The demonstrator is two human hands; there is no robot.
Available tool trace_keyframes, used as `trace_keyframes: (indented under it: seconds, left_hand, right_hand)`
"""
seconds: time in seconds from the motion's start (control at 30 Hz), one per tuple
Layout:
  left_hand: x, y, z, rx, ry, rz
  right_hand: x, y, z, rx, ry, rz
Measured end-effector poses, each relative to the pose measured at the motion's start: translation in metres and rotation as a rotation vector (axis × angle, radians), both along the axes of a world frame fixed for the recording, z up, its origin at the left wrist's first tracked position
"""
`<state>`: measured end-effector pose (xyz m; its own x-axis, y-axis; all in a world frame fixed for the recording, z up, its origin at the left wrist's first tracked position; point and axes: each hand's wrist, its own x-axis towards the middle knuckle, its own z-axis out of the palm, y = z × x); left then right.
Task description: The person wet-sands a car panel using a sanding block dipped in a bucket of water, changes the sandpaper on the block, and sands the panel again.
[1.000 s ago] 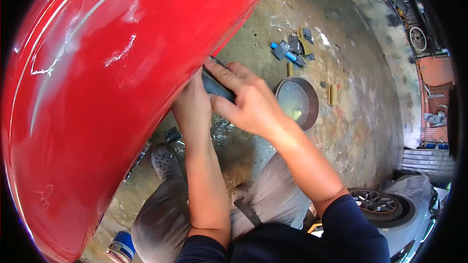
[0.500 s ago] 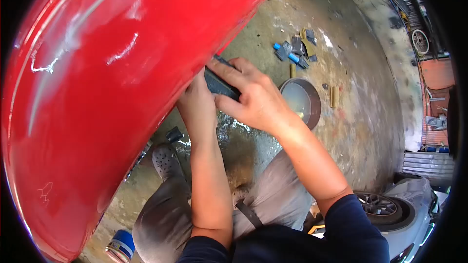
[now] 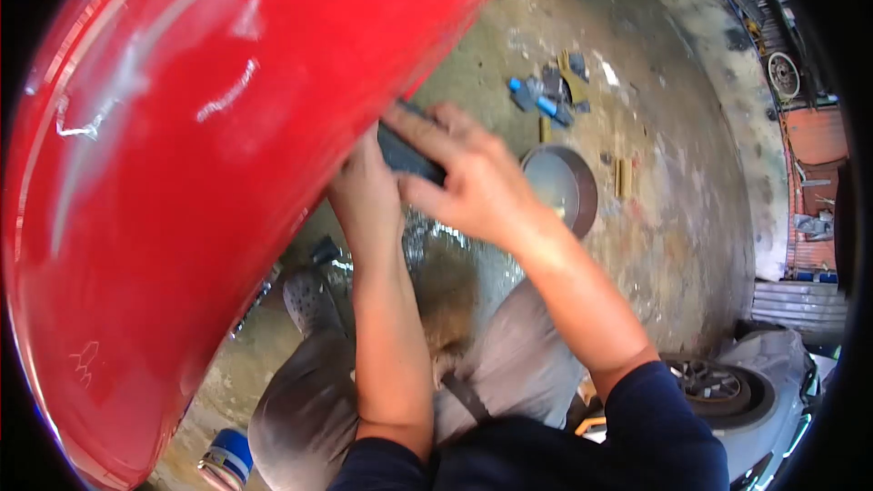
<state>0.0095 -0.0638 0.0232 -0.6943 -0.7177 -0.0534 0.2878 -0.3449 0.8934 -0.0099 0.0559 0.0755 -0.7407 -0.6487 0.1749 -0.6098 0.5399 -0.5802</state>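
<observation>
A glossy red car panel (image 3: 209,173) fills the left side of the view. My right hand (image 3: 464,164) grips a dark flat block (image 3: 406,153), fingers stretched along its top and thumb at its near side. The block's far end lies at the panel's lower edge. My left hand (image 3: 366,184) is beside the block at the same edge. Its fingers are hidden behind the panel's edge and the block, so what they hold cannot be made out.
A bucket of cloudy water (image 3: 587,195) stands right of my hands. Beyond it lie dark and tan sheets with a blue tube (image 3: 546,105). A blue-banded can (image 3: 227,459) is at lower left, a grey car (image 3: 773,382) at lower right.
Over the last second my hands and the block have shifted slightly while staying at the panel's edge. The view has moved a little. The right hand keeps its grip on the block.
</observation>
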Motion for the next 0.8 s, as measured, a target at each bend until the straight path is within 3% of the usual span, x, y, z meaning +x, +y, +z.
trace_keyframes:
  seconds: [0.03, 0.13, 0.3, 0.4, 0.47, 0.63, 0.73, 0.8]
  left_hand:
    - [-0.005, 0.0, 0.0, 0.104, 0.036, 0.009]
    - [0.003, -0.005, 0.017, 0.006, 0.02, -0.064]
    - [-0.001, -0.006, 0.008, -0.054, -0.006, -0.015]
    - [0.002, -0.007, 0.023, -0.027, 0.003, -0.055]
    - [0.009, -0.008, 0.027, 0.064, -0.061, -0.102]
    - [0.009, -0.006, 0.013, -0.047, -0.083, -0.089]
    - [0.007, -0.014, 0.019, 0.21, -0.077, -0.136]
    - [0.01, -0.004, 0.021, 0.106, -0.107, -0.064]
  right_hand:
    - [-0.005, -0.002, 0.0, 0.034, -0.038, 0.0]
    - [-0.004, 0.0, 0.013, -0.121, 0.148, 0.022]
    - [-0.004, -0.002, -0.004, -0.033, -0.032, -0.006]
    - [0.001, 0.0, 0.015, -0.167, 0.076, -0.001]
    - [0.013, 0.0, 0.001, -0.102, 0.05, -0.058]
    - [0.014, -0.003, 0.0, -0.099, -0.014, -0.09]
    - [0.015, -0.007, -0.005, -0.094, -0.015, -0.087]
    - [0.017, -0.004, -0.008, -0.132, 0.0, -0.098]
